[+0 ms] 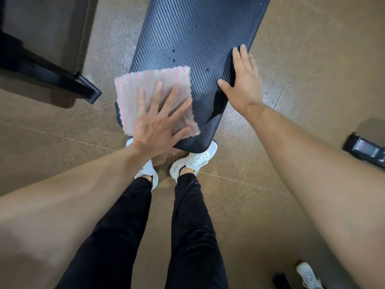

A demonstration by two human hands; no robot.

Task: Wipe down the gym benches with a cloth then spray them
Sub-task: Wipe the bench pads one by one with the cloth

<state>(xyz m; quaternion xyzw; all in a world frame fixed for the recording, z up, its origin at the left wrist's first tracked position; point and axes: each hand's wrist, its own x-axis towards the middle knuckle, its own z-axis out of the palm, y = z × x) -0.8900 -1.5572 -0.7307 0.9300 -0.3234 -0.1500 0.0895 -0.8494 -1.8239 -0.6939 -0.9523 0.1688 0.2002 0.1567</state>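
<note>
A black ribbed gym bench pad (pixel 187 38) runs away from me, its near end over my feet. A pink and grey striped cloth (pixel 145 86) lies flat on the pad's near left corner. My left hand (pixel 160 122) presses on the cloth with fingers spread and straight. My right hand (pixel 243 84) rests flat on the pad's right edge, fingers straight, thumb on the top surface. A few water droplets (pixel 173 51) sit on the pad beyond the cloth. No spray bottle is in view.
A black metal frame foot (pixel 62 80) of other equipment lies on the brown floor at left. A dark object (pixel 364 149) sits at the right edge. Another white shoe (pixel 308 276) shows at the bottom right. My white shoes (pixel 193 161) stand under the bench end.
</note>
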